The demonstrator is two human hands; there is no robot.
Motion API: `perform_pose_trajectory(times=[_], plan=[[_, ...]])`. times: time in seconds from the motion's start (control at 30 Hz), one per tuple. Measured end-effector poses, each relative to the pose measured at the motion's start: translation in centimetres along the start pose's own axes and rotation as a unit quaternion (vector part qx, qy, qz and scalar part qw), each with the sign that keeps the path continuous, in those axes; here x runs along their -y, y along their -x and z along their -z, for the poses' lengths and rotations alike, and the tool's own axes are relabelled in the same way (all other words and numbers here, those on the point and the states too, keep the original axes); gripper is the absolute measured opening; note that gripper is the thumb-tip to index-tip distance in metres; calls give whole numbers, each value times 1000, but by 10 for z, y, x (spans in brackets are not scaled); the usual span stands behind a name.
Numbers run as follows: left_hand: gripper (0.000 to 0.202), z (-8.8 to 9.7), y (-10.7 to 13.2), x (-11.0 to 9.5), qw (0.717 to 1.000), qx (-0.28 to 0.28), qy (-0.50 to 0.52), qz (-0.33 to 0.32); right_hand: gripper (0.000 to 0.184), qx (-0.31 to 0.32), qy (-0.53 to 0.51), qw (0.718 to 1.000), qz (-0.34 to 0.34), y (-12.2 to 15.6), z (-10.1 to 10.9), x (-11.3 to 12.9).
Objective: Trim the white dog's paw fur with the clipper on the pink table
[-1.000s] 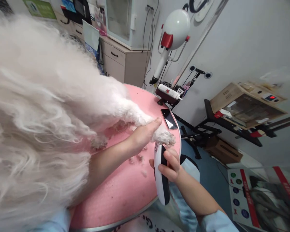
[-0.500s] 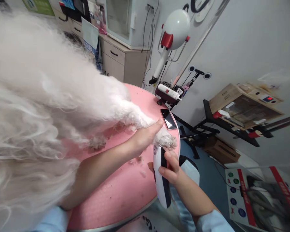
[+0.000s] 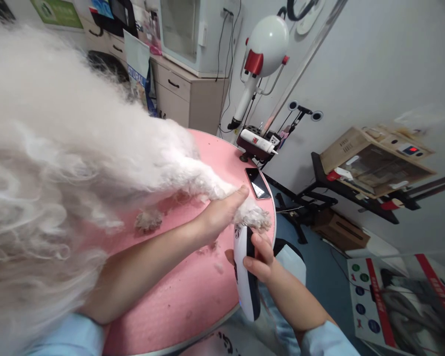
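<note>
A white, long-haired dog (image 3: 59, 123) stands over the left part of a round pink table (image 3: 170, 301). My left hand (image 3: 222, 212) is closed around the lower part of its outstretched leg, the thumb lying on top and the other fingers hidden beneath. Beyond the hand the dog's paw (image 3: 254, 216) shows, its tip greyish. In my right hand (image 3: 263, 259) is a white and black hair clipper (image 3: 245, 274), held nearly upright with its head against the near side of the paw. Another paw (image 3: 148, 221) rests on the table further left.
A phone (image 3: 257, 183) lies at the table's far right edge. Behind it a tool holder (image 3: 257, 141) carries a white tube. A white and red dryer (image 3: 269, 47) stands at the back. Clipped hair (image 3: 211, 247) is scattered on the tabletop. To the right is a shelf with a wooden box (image 3: 378, 163).
The dog's body has shifted slightly left and down in view, and more of the left forearm shows. Both hands keep nearly the same place, with the clipper still at the paw.
</note>
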State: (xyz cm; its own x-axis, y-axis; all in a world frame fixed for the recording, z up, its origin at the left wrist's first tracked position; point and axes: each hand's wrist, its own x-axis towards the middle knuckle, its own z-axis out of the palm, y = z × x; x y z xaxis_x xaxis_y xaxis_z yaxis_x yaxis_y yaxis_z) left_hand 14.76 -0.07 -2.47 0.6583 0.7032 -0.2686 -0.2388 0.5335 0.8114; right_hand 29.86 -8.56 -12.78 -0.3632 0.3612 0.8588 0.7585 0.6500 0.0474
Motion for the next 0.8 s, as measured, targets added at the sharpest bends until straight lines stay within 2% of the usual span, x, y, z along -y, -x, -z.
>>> perform_pose_trajectory(times=[0.1,0.27,0.37,0.47,0.6,0.8], plan=[[54,2,-1,3,1000,-17,-5,-12,38,-106,-24,992,61,-13,-3,3],[56,3,1,0,997,-29,-62,-20,29,-63,23,997,45,-28,-3,7],[58,3,2,-2,990,-69,-118,-18,17,-52,29,997,51,-28,0,8],[59,3,2,-4,982,-110,-157,-3,19,-37,24,998,45,-23,5,9],[56,0,2,-5,979,-119,-163,-4,24,-42,46,997,35,-19,9,10],[49,-2,4,-7,977,-149,-151,-10,18,-37,28,998,46,-24,5,12]])
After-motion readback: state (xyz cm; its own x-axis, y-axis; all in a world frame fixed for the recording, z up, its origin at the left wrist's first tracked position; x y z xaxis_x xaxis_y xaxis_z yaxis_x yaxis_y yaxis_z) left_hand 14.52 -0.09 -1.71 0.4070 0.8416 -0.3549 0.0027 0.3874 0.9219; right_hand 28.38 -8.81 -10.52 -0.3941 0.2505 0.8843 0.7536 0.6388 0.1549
